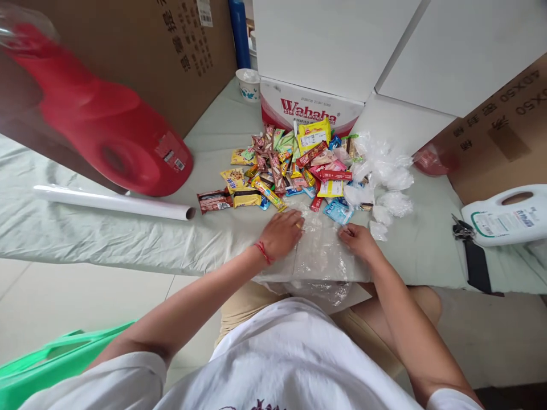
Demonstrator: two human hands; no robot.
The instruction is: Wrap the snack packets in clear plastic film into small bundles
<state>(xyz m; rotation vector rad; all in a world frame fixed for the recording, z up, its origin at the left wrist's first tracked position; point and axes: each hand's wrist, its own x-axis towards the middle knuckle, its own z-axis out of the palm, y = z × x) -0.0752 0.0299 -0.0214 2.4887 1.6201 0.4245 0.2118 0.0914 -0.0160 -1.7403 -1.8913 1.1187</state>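
Observation:
A clear plastic bag lies spread on the cloth-covered surface, its lower end hanging over the front edge. My left hand rests on the bag's left side, palm down with fingers stretched out. At its right edge, the fingers of my right hand are pinched on the plastic, just below a light blue packet. Beyond both hands spreads a heap of wrapped snacks. Brown and yellow packets sit at its left, among them a yellow-wrapped bar. Crumpled clear bags are bunched to the right.
A large red bottle and a white roll are at the left. Behind the snacks stand a Wahaha carton and a paper cup. A white jug and keys with a black object lie right.

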